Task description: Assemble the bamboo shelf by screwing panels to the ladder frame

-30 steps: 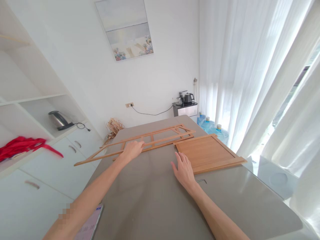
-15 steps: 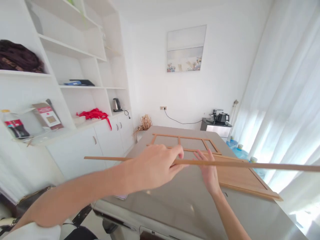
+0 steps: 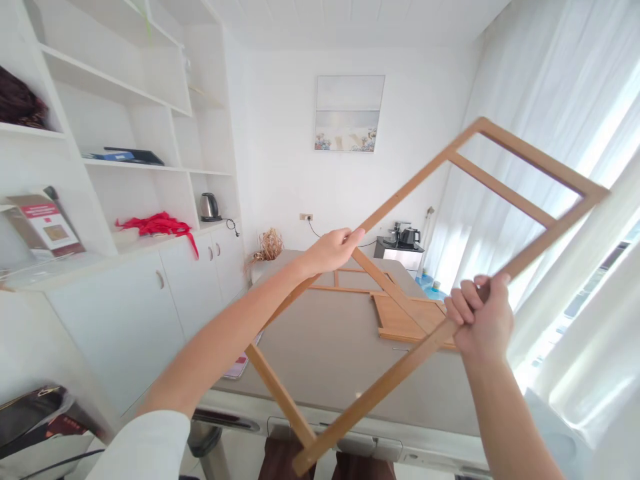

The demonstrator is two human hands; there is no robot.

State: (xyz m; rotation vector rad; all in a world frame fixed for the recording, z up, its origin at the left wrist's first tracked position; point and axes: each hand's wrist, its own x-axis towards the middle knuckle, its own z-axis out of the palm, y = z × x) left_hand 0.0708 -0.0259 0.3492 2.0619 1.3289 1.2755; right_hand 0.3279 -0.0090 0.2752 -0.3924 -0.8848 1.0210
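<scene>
A wooden frame (image 3: 385, 393) with crossbars is held up in the air, tilted, its right end higher than its left. My left hand (image 3: 333, 250) is closed around the far rail, near where a middle crossbar meets it. Around the near rail, towards the right, my right hand (image 3: 483, 313) is wrapped with curled fingers. My left forearm hides part of the far rail. Behind the raised frame, a second wooden frame (image 3: 345, 289) and a wooden panel (image 3: 400, 317) lie on the grey table.
The grey table (image 3: 325, 347) stretches ahead to the wall. White shelves with cabinets (image 3: 117, 320) line the left, holding a kettle (image 3: 209, 207) and red cloth (image 3: 160, 225). A coffee machine and black kettle (image 3: 410, 236) stand at the back right, before a white curtain (image 3: 505, 220).
The frame, seen edge-on before, is now turned with its openings facing me. My right hand, spread apart beside it earlier, has closed on the near rail. The view has shifted right.
</scene>
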